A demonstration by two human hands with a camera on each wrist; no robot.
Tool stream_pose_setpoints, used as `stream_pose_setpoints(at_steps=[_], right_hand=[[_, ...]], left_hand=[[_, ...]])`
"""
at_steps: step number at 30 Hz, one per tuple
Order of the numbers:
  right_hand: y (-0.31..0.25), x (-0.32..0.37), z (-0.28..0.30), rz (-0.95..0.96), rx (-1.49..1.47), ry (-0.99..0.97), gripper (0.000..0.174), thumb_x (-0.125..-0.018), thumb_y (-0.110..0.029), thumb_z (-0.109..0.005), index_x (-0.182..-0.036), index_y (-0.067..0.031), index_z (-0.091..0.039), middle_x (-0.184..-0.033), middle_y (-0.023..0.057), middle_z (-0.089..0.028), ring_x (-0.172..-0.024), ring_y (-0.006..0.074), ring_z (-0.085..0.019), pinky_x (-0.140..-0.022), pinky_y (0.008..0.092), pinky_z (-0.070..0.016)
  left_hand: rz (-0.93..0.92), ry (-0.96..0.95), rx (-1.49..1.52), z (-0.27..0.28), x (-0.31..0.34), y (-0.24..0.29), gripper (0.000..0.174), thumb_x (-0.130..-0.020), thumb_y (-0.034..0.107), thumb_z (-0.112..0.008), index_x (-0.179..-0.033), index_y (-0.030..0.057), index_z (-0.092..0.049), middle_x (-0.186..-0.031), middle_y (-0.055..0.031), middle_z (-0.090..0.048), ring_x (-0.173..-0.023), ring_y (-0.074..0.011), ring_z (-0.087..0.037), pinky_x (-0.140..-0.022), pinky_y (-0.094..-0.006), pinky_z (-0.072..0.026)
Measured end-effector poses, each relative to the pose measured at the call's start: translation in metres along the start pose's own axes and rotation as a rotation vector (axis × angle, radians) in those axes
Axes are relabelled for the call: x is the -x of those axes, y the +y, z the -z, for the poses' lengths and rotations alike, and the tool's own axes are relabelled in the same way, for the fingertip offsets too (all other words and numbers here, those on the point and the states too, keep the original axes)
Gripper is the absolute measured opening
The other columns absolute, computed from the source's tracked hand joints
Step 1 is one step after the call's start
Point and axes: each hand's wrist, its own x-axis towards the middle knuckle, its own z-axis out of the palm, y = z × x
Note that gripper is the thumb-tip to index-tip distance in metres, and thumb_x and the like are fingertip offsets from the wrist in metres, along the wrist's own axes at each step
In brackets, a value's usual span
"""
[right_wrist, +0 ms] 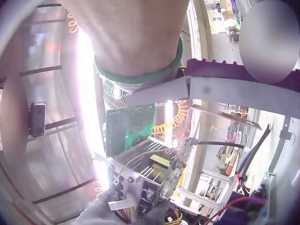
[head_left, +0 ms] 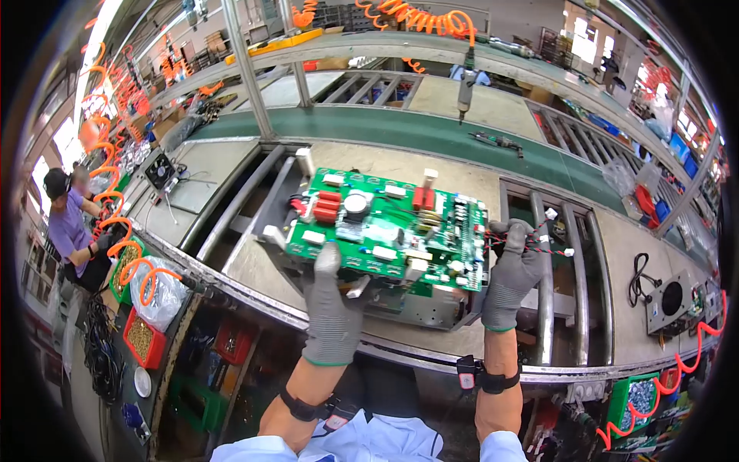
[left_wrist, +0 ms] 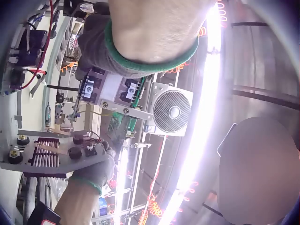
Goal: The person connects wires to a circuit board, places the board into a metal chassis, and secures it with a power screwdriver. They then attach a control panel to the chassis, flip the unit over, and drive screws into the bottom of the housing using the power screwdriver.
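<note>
- Two gray knit gloves with green cuffs covered our hands, and the green circuit board (head_left: 385,231) lay between them, above a metal chassis (head_left: 435,308) on the workbench.
- Our left hand (head_left: 333,312) gripped the board's near edge, its thumb laid over the rim; we could not tell how the fingers lay beneath.
- Our right hand (head_left: 512,273) curled its fingers at the board's right end, where red-and-black twisted wires (head_left: 548,248) with small white plugs came out past the glove and hid their path behind it.
- Glossy red blocks, a round silvery part and pale posts stood up from the board's smooth face.
- Beyond it we had a flat green conveyor belt (head_left: 346,122) with a slim tool (head_left: 496,142) lying on it, and a powered screwdriver (head_left: 466,88) hanging upright from an orange coiled hose (head_left: 431,14).
- Shiny round steel rollers (head_left: 543,285) ran on both sides of the pale, scuffed panel under the chassis, and an upright metal post (head_left: 246,69) cut across our view on the left.
- Off to the right sat a boxy unit with a round fan (head_left: 672,297), near a black looped cable (head_left: 637,281).
- To our left were a red bin (head_left: 144,339) of small brassy pieces, a crinkled clear bag (head_left: 159,291) and a person in a purple shirt (head_left: 69,223).
</note>
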Motion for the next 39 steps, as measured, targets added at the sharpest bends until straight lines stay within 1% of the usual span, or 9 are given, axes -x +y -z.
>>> stream_pose_setpoints(at_steps=[4, 19, 22, 26, 27, 30, 33, 36, 39], right_hand=[[-0.002, 0.000, -0.003, -0.039, -0.029, 0.016, 0.024, -0.107, -0.023, -0.057, -0.107, 0.0004, -0.063, -0.092, 0.0104, -0.072, -0.087, 0.0159, -0.070, -0.084, 0.0314, -0.0569], [0.010, -0.009, 0.015, -0.037, 0.030, 0.023, 0.027, -0.107, -0.023, -0.057, -0.111, 0.0028, -0.063, -0.096, 0.0175, -0.074, -0.088, 0.0185, -0.071, -0.084, 0.0321, -0.0586], [0.010, -0.009, 0.015, -0.033, -0.001, 0.050, 0.027, -0.107, -0.023, -0.057, -0.111, 0.0033, -0.064, -0.096, 0.0181, -0.075, -0.088, 0.0185, -0.071, -0.084, 0.0316, -0.0580], [0.005, -0.010, 0.013, 0.012, 0.052, 0.077, 0.027, -0.106, -0.022, -0.058, -0.112, 0.0037, -0.064, -0.094, 0.0166, -0.074, -0.087, 0.0183, -0.071, -0.083, 0.0317, -0.0580], [0.007, -0.011, 0.016, 0.020, 0.048, 0.076, 0.026, -0.106, -0.021, -0.058, -0.112, 0.0038, -0.064, -0.094, 0.0161, -0.074, -0.087, 0.0183, -0.071, -0.083, 0.0316, -0.0580], [0.006, -0.012, 0.017, 0.005, -0.028, 0.083, 0.025, -0.106, -0.020, -0.059, -0.110, 0.0039, -0.064, -0.092, 0.0151, -0.073, -0.085, 0.0183, -0.071, -0.081, 0.0323, -0.0585], [0.009, -0.015, 0.025, 0.001, -0.071, 0.085, 0.025, -0.106, -0.021, -0.059, -0.107, 0.0039, -0.064, -0.093, 0.0157, -0.073, -0.084, 0.0185, -0.070, -0.080, 0.0338, -0.0591], [0.007, -0.016, 0.028, 0.009, -0.059, 0.064, 0.026, -0.106, -0.022, -0.059, -0.107, 0.0038, -0.063, -0.093, 0.0158, -0.073, -0.085, 0.0185, -0.070, -0.080, 0.0336, -0.0590], [0.006, -0.017, 0.031, -0.012, -0.111, 0.075, 0.027, -0.106, -0.022, -0.059, -0.106, 0.0041, -0.063, -0.093, 0.0165, -0.073, -0.084, 0.0188, -0.070, -0.079, 0.0342, -0.0590]], left_hand=[[-0.029, 0.083, 0.097, 0.008, -0.005, -0.017, 0.073, -0.087, 0.027, -0.082, -0.145, 0.0142, -0.039, -0.126, -0.0073, -0.059, -0.108, -0.0196, -0.064, -0.080, -0.0379, -0.0592], [-0.032, 0.164, 0.086, 0.019, -0.008, -0.033, 0.083, -0.086, 0.028, -0.084, -0.148, 0.0077, -0.032, -0.132, -0.0096, -0.054, -0.109, -0.0197, -0.062, -0.080, -0.0376, -0.0585], [-0.024, 0.182, -0.026, 0.011, -0.005, -0.032, 0.065, -0.091, 0.043, -0.074, -0.141, 0.0125, -0.045, -0.125, -0.0084, -0.058, -0.111, -0.0249, -0.062, -0.091, -0.0475, -0.0559], [-0.059, 0.238, -0.011, -0.001, -0.006, -0.042, 0.062, -0.092, 0.043, -0.073, -0.139, 0.0129, -0.047, -0.122, -0.0083, -0.059, -0.107, -0.0251, -0.063, -0.086, -0.0474, -0.0578], [0.008, 0.210, 0.115, 0.001, -0.005, -0.039, 0.082, -0.087, 0.028, -0.083, -0.146, 0.0055, -0.031, -0.134, -0.0116, -0.052, -0.112, -0.0236, -0.060, -0.084, -0.0412, -0.0584], [0.258, 0.139, 0.232, 0.007, 0.001, -0.031, 0.083, -0.085, 0.029, -0.084, -0.145, 0.0069, -0.032, -0.132, -0.0112, -0.053, -0.112, -0.0235, -0.059, -0.086, -0.0423, -0.0573], [0.208, 0.152, 0.265, 0.016, -0.007, -0.045, 0.083, -0.083, 0.030, -0.085, -0.145, 0.0094, -0.033, -0.130, -0.0103, -0.053, -0.110, -0.0237, -0.059, -0.085, -0.0423, -0.0571], [0.080, 0.263, 0.056, 0.014, -0.010, -0.062, 0.062, -0.091, 0.038, -0.075, -0.137, 0.0078, -0.048, -0.122, -0.0127, -0.057, -0.108, -0.0290, -0.064, -0.084, -0.0518, -0.0582], [0.043, 0.297, 0.021, 0.014, -0.013, -0.070, 0.068, -0.091, 0.032, -0.077, -0.142, 0.0073, -0.039, -0.126, -0.0135, -0.054, -0.112, -0.0302, -0.062, -0.086, -0.0544, -0.0580]])
